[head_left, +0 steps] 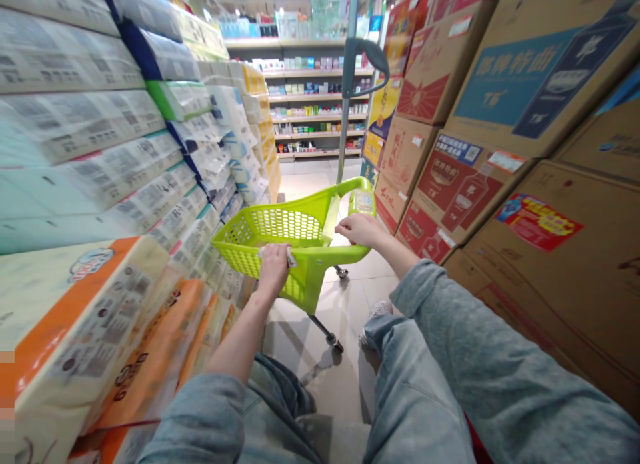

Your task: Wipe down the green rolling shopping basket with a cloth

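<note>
A lime green shopping cart basket (pixel 313 277) with perforated walls stands in front of me. My left hand (pixel 274 267) is closed on a crumpled white cloth or tissue (pixel 291 257) and rests at the basket's near rim. At the right end of the cart, my right hand (pixel 361 231) lies by the rim near a clear-covered panel, its fingers curled together. Whether anything small is between those fingers cannot be seen. A grey pole with a looped handle (pixel 349 71) rises behind the cart.
Stacked paper packs (pixel 90 124) line the left side, with orange packs (pixel 150 344) low and near. Cardboard cartons (pixel 530 251) form a wall on the right. Stocked shelves (pixel 320 74) stand at the back. Cart wheels (pixel 334 343) touch the tiled floor (pixel 310 177) near my foot.
</note>
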Demonstrator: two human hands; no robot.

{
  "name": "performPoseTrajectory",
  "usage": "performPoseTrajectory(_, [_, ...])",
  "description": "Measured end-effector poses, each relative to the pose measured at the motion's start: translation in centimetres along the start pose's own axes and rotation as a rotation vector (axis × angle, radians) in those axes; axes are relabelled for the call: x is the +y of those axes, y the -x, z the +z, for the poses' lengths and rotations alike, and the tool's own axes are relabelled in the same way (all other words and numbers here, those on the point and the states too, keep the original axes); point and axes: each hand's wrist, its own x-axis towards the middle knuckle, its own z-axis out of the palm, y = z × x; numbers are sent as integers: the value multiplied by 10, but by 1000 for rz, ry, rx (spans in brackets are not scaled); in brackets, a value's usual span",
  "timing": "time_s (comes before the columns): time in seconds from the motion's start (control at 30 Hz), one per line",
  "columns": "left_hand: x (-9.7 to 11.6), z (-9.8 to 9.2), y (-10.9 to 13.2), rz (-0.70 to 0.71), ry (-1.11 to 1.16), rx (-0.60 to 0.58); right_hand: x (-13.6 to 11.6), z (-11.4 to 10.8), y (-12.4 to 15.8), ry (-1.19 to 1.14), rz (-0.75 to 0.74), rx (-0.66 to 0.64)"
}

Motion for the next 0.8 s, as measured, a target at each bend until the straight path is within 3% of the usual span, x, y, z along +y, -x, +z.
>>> performPoseTrajectory(0.33, [53, -7, 5, 113, 113, -33, 26, -1, 7, 57, -68, -44])
performPoseTrajectory(0.6, [47, -10, -1, 145, 65, -89, 25, -3, 3, 129, -99, -88])
performPoseTrajectory(0.8, [50, -7, -4, 128, 46, -103, 12, -2, -4, 192, -56, -232])
